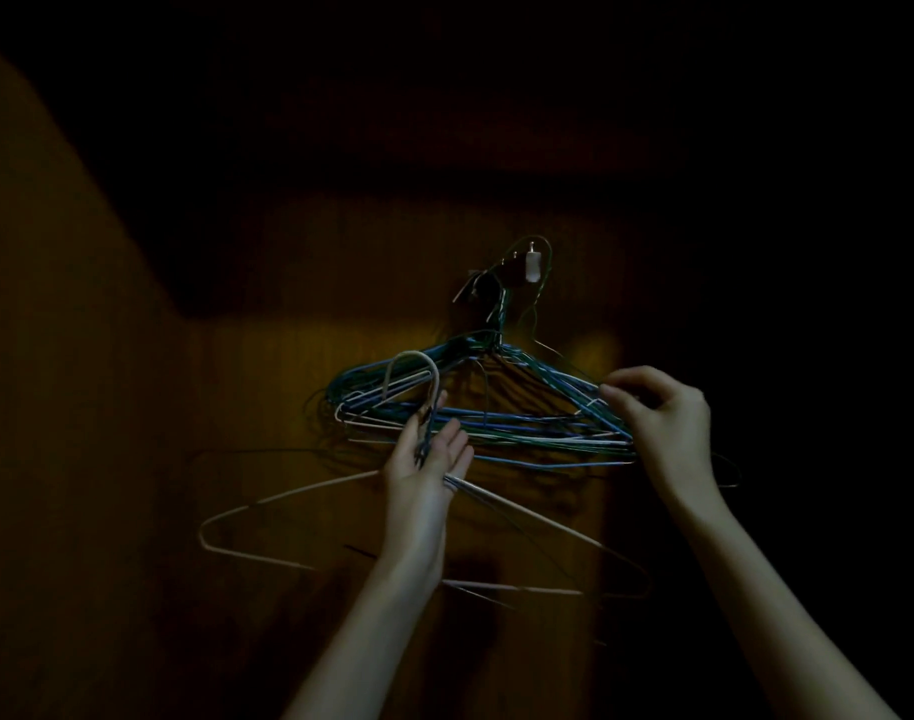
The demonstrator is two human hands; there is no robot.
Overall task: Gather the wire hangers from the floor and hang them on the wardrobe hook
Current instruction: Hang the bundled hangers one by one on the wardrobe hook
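Head: left hand (428,459) grips hangers (288,498).

I am facing a brown wooden panel (288,511) filling the frame's centre; dim yellowish light is pooling mid-frame, while deep shadow (444,96) is swallowing the top and right side.

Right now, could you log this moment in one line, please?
left hand: holds loose hangers | right hand: pinches hung bundle | hook: loaded

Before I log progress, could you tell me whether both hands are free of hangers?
No: the left hand holds the necks of a few hangers below the hung bunch, and the right hand pinches that bunch.
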